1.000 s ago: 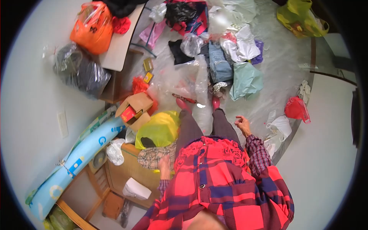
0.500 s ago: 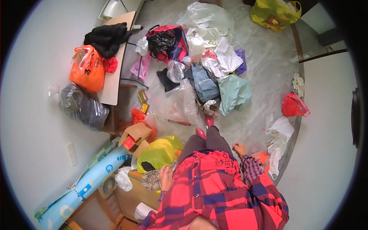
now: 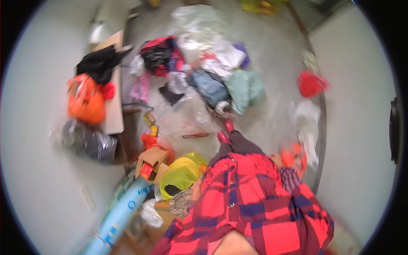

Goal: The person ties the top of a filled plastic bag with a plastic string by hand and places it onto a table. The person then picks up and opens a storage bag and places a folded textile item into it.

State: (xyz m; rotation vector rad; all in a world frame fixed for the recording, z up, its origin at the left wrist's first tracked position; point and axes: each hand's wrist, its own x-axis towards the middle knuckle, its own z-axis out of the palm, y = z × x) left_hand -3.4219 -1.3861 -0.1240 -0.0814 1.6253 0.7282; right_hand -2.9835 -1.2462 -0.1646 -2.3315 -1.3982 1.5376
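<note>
Cloth beside left hand, orange bag beside right hand

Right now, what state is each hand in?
Left hand: partly hidden, by the plaid cloth; open or closed cannot be told.
Right hand: too blurred; open, closed or holding cannot be told.

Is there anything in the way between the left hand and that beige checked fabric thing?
Nothing visible stands between them: the left hand is right beside the beige checked fabric thing. The bulging yellow plastic bag lies just ahead of both, not between. It's too blurry to tell whether they touch.
</note>
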